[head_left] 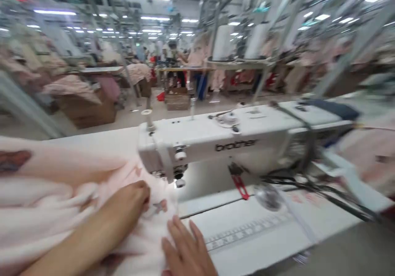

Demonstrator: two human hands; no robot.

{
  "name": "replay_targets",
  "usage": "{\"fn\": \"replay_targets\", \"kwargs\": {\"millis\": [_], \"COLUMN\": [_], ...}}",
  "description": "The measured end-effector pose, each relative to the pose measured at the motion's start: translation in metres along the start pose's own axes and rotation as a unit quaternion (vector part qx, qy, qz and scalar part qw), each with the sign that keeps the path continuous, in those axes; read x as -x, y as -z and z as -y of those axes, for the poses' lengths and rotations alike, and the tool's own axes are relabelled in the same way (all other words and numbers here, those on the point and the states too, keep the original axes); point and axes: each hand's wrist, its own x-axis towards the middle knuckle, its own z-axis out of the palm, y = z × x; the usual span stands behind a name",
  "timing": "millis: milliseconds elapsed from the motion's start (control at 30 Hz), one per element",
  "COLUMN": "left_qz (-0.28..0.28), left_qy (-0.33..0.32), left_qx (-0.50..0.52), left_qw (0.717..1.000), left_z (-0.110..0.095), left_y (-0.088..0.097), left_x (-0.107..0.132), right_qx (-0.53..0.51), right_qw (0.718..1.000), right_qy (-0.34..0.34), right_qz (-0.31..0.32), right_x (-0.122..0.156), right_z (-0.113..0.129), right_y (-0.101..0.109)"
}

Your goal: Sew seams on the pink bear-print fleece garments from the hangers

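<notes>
A pale pink fabric with small printed shapes lies heaped on the sewing table at the lower left, its edge under the needle end of a white Brother sewing machine. My left hand rests on the fabric just before the needle, fingers curled and pressed into the cloth. Beside it, my right hand lies flat on the fabric's edge at the bottom, fingers stretched out towards the machine bed. The picture is smeared by motion.
The white table top carries a printed ruler strip and a red clip near the machine arm. Dark cables run off to the right. Beyond are a factory floor, cardboard boxes, piles of pink garments and distant workers.
</notes>
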Motion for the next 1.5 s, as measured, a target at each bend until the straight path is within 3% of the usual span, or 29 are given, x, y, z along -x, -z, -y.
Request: {"fn": "replay_targets", "kwargs": {"millis": [100, 267, 400, 500, 600, 800, 867, 967, 1033, 1100, 1233, 1333, 1500], "left_qz": [0.039, 0.055, 0.073, 0.043, 0.021, -0.002, -0.011, -0.044, -0.046, -0.007, 0.056, 0.049, 0.042], "left_qy": [-0.007, -0.047, -0.027, 0.007, 0.031, -0.008, -0.003, 0.039, 0.094, 0.147, 0.227, 0.253, 0.251], "left_qx": [0.013, 0.038, 0.039, 0.068, 0.090, 0.065, 0.073, 0.091, 0.130, 0.219, 0.396, 0.391, 0.393], "left_qw": [0.999, 0.997, 0.996, 0.997, 0.995, 0.998, 0.997, 0.994, 0.986, 0.965, 0.888, 0.884, 0.884], "left_z": [0.005, 0.020, 0.012, -0.008, -0.018, 0.008, 0.006, -0.012, -0.026, -0.033, -0.027, -0.021, -0.023], "left_y": [-0.015, -0.023, -0.009, 0.003, 0.000, -0.023, -0.018, -0.004, 0.001, -0.003, -0.033, -0.048, -0.045], "left_x": [-0.005, 0.001, 0.001, -0.003, -0.010, -0.022, -0.018, -0.007, -0.002, 0.000, -0.006, -0.008, -0.005], "right_qx": [-0.041, -0.062, -0.127, -0.165, -0.168, -0.119, -0.116, -0.143, -0.178, -0.204, -0.189, -0.162, -0.135], "right_qw": [0.993, 0.981, 0.975, 0.968, 0.960, 0.973, 0.973, 0.969, 0.958, 0.950, 0.957, 0.962, 0.962], "right_qy": [0.007, 0.037, 0.003, -0.060, -0.106, -0.080, -0.065, -0.076, -0.102, -0.135, -0.161, -0.157, -0.140], "right_qz": [0.109, 0.181, 0.180, 0.179, 0.196, 0.181, 0.186, 0.189, 0.198, 0.194, 0.151, 0.152, 0.193], "right_x": [0.012, 0.013, -0.003, -0.017, -0.026, -0.028, -0.025, -0.023, -0.023, -0.026, -0.028, -0.025, -0.022], "right_z": [-0.014, -0.025, -0.028, -0.028, -0.025, -0.021, -0.023, -0.026, -0.028, -0.029, -0.030, -0.031, -0.033], "right_y": [0.008, 0.023, 0.033, 0.037, 0.033, 0.019, 0.020, 0.025, 0.027, 0.027, 0.023, 0.022, 0.022]}}
